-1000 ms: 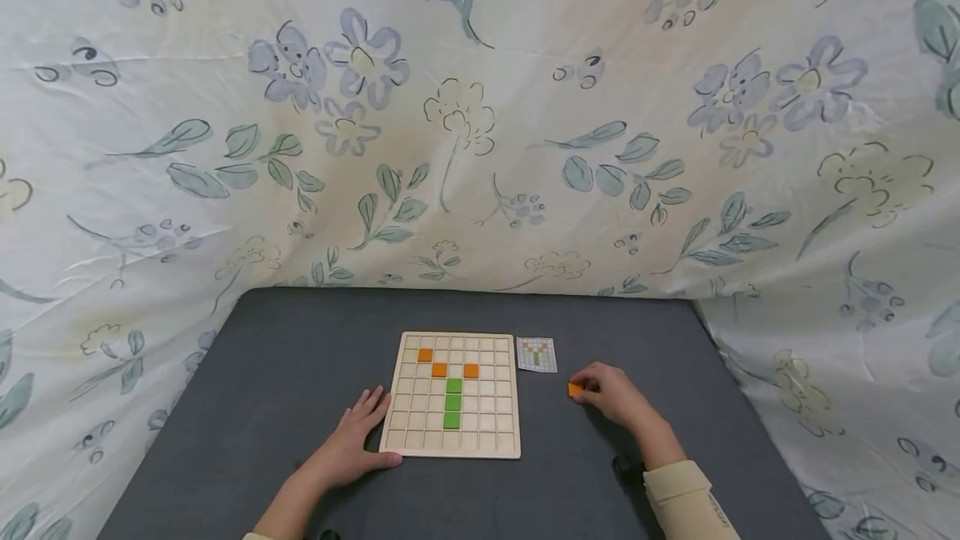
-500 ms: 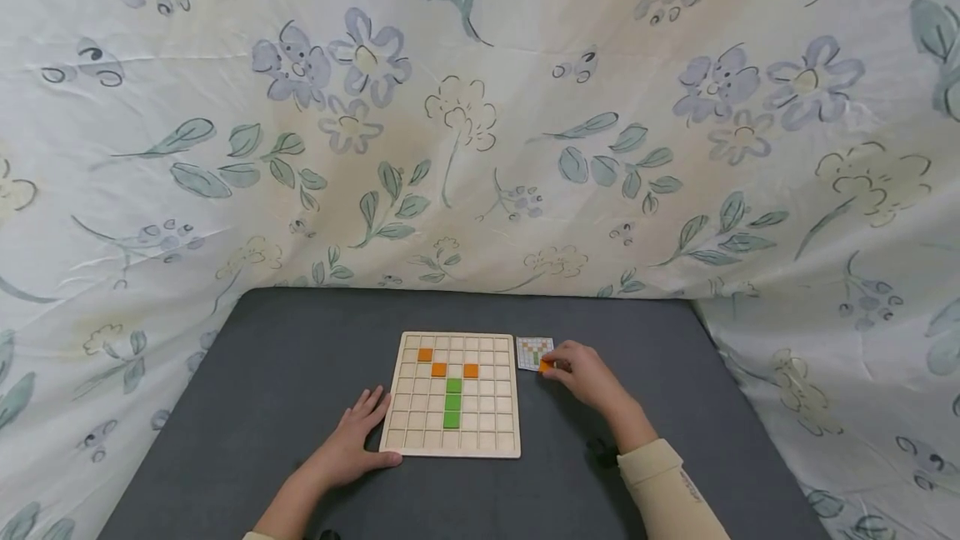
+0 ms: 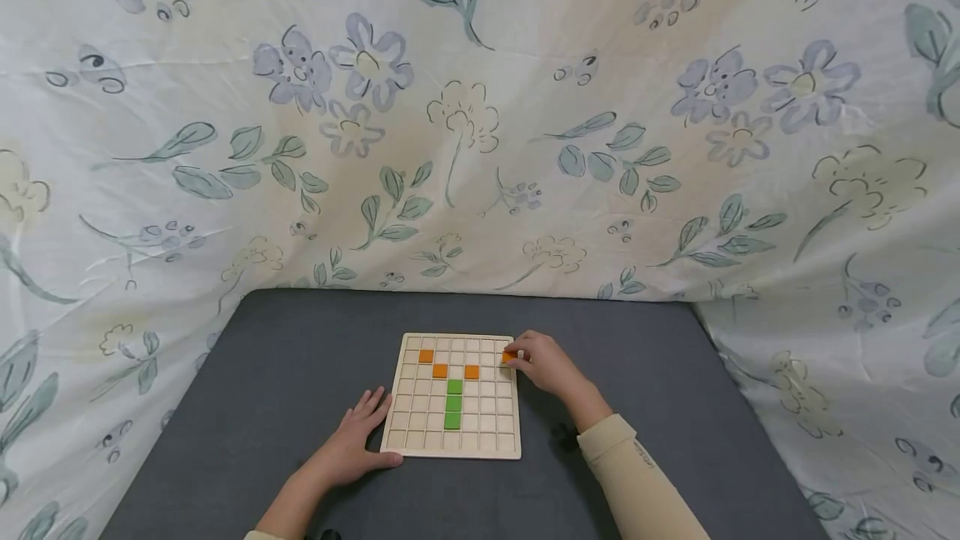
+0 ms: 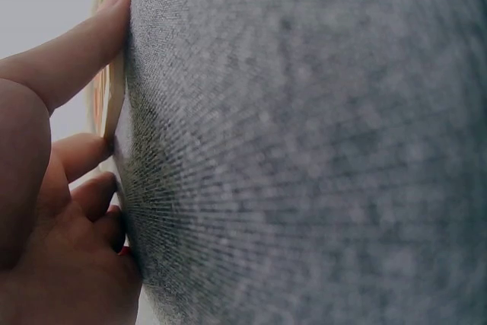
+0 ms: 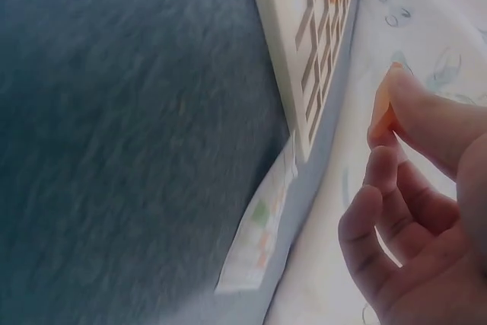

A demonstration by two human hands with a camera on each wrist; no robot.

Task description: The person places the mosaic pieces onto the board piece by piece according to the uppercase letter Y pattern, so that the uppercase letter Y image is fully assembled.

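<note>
A wooden grid board point(image 3: 487, 423) lies on the dark table, with orange square tiles point(image 3: 426, 356) and a column of green square tiles point(image 3: 453, 404) set in its cells. Between thumb and fingertips my right hand point(image 3: 546, 361) pinches another orange tile point(image 3: 509, 356), held over the board's upper right edge. In the right wrist view that orange tile point(image 5: 383, 114) is raised off the board. My left hand point(image 3: 351, 444) rests at the board's lower left, its fingers spread, thumb and fingertips touching the edge. The left wrist view shows the thumb point(image 4: 80, 51) against the board's side.
A small paper pattern card point(image 5: 255, 234) lies beside the board in the right wrist view; the right hand hides it in the head view. The dark grey table point(image 3: 315, 357) meets a floral cloth point(image 3: 480, 148) behind and at the sides.
My right hand has moved left with the orange tile, from the table right of the card, across the card, to above the board's right edge. The left hand has stayed in place.
</note>
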